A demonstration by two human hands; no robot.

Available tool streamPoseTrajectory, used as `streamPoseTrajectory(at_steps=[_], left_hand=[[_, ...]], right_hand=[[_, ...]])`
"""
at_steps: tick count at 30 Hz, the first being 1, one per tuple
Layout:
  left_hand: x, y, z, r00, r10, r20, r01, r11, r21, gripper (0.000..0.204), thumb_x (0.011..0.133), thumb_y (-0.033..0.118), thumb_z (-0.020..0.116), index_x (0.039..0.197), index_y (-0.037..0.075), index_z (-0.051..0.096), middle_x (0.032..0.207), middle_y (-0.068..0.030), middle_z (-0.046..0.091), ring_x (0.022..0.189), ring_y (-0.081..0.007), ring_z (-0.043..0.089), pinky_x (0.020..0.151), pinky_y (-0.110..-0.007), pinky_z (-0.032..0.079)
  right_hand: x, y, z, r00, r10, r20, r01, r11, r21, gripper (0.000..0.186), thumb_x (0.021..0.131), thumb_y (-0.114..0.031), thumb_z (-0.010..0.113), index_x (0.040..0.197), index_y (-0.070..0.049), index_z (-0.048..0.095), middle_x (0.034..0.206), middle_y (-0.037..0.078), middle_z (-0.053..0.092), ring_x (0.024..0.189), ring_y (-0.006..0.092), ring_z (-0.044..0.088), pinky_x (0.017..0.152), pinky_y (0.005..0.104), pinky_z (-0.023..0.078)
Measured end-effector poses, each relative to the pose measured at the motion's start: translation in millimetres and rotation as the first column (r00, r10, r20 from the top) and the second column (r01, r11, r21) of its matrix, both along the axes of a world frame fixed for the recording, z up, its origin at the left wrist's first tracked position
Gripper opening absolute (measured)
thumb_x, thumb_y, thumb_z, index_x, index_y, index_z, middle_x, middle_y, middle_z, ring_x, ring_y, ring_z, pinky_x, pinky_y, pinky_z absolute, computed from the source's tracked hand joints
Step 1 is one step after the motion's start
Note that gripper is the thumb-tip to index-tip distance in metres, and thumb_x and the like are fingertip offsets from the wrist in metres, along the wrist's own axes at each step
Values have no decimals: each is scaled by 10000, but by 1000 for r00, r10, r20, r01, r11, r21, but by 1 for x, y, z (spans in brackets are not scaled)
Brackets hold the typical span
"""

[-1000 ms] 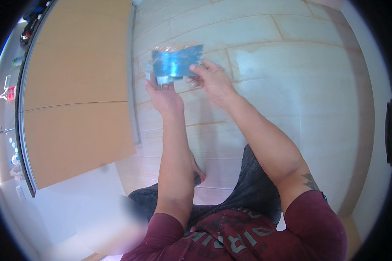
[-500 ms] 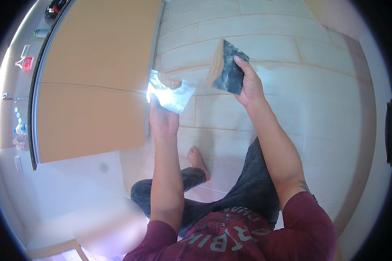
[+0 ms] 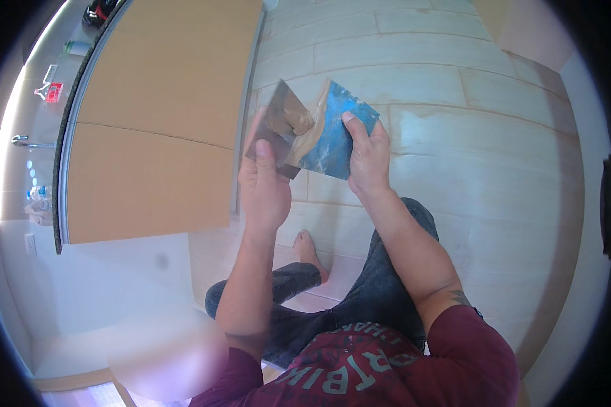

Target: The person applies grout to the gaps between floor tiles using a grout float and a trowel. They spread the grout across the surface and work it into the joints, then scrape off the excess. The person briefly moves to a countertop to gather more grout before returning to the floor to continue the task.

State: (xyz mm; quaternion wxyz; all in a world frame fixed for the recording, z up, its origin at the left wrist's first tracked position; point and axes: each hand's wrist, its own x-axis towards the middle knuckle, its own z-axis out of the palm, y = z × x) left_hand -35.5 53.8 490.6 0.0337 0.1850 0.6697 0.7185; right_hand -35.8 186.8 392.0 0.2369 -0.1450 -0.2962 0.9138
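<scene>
My left hand [image 3: 265,186] is closed round a thin metal spreader plate [image 3: 278,102], its thumb lying on the face. A lump of tan putty-like paste [image 3: 292,123] sits on that plate. My right hand [image 3: 370,154] grips a flat blue putty spreader [image 3: 329,144] by its right side, thumb on top. Paste coats the left edge of the blue spreader, which meets or overlaps the metal plate. Both tools are held up in front of me, above the tiled floor. The fingers behind each tool are mostly hidden.
A tan cabinet [image 3: 149,156] with a dark-edged counter stands at the left, close to my left hand. On the counter are a tap [image 3: 30,142] and a red-labelled bottle [image 3: 51,92]. Long pale floor tiles [image 3: 448,169] show tan joints. My bare foot [image 3: 307,247] is below.
My hands have come together: the blue spreader moved left and down, now reaching the metal plate. The plate has tilted, so its bright glare is gone and the paste on it shows.
</scene>
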Motion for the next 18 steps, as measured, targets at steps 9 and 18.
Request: streamPoseTrajectory(at_steps=[9,18], left_hand=[[25,-62,-17,993,-86,-84,43,906,-422,510,1170,289,448,1583,-10,444,1534,-142,556,1369,-197,555,1152,-360,430],[19,-73,-28,769,109,630,-313,923,223,413,1147,367,458,1336,35,616,1231,-129,711,1112,-259,714,954,-423,617]], right_hand=[[11,-23,22,992,-63,-110,29,959,-281,231,1019,-204,708,1161,-25,670,1082,26,697,964,106,651,868,304,538],[50,1,33,712,275,-646,527,398,751,543,906,-146,767,1436,-208,668,1296,110,672,1124,307,702,982,372,578]])
